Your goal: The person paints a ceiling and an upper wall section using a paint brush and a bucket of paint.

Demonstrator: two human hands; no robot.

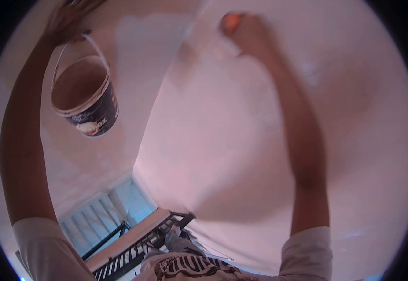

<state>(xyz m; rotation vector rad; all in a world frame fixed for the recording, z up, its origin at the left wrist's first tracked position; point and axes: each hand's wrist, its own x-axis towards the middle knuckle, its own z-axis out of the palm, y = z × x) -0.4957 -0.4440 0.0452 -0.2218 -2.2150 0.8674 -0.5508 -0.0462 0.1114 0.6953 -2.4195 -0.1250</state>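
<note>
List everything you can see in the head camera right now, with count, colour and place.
bucket: one, dark with a white rim and thin wire handle, hanging upper left from the left hand.
orange-tipped tool: one, orange, blurred, top centre in the right hand's grip; what kind of tool cannot be told.
wall: pale pink, fills the centre and right.
railing: one, dark bars with a pale top, bottom centre.
stairs: pale blue-white steps, lower left.
left hand: one, raised top left, holding the bucket handle.
right hand: one, raised top centre against the wall.
white sleeves: two, bottom corners.
</note>
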